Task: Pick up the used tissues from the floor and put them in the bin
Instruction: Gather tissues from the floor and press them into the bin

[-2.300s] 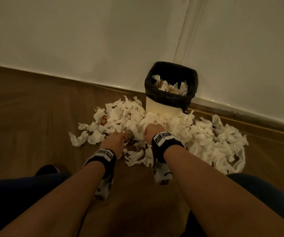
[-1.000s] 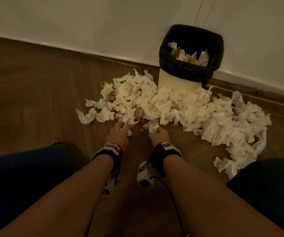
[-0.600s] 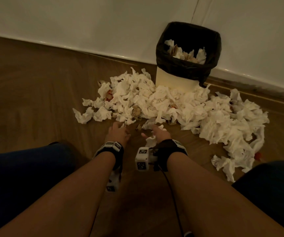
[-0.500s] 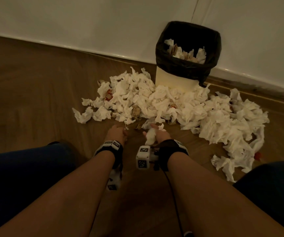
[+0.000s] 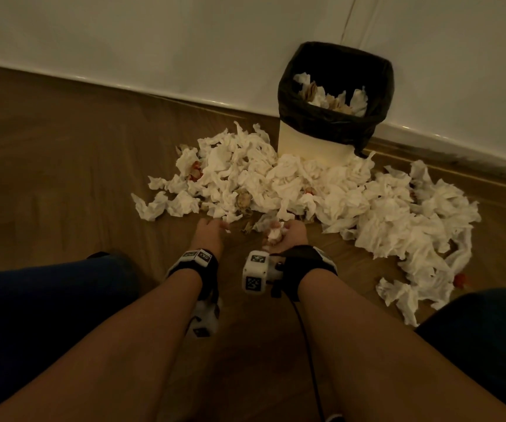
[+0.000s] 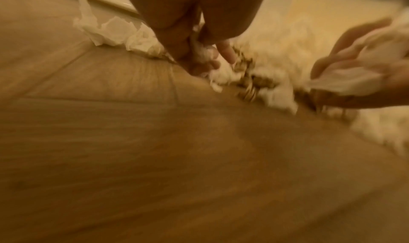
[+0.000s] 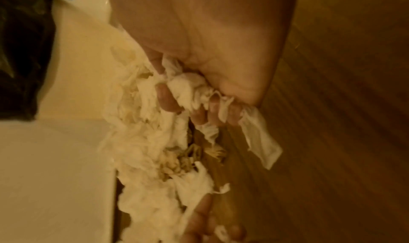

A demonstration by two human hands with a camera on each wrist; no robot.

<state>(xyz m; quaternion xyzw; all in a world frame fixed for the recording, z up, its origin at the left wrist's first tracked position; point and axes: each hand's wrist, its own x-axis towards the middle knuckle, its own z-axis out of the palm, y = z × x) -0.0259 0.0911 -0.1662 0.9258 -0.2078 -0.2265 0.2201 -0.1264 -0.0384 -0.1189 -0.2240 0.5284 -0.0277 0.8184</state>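
Note:
A wide pile of crumpled white tissues (image 5: pixel 306 190) lies on the wooden floor in front of a white bin (image 5: pixel 312 144) lined with a black bag, which holds several tissues. My right hand (image 5: pixel 288 236) grips a wad of tissue (image 5: pixel 274 236) at the near edge of the pile, just above the floor. In the right wrist view its fingers (image 7: pixel 168 99) curl round the wad (image 7: pixel 190 89). My left hand (image 5: pixel 210 231) is beside it on the left, fingers curled on a small piece of tissue (image 6: pixel 201 54).
The bin stands against a white wall (image 5: pixel 184 41) with a skirting board. Bare wood floor (image 5: pixel 62 178) spreads to the left and towards me. My knees in dark trousers (image 5: pixel 47 293) flank both arms. Some tissues are stained brown or red (image 5: pixel 195 172).
My right hand has turned and closed on a wad of tissue drawn from the pile's near edge. My left hand has curled its fingers on a small piece beside it.

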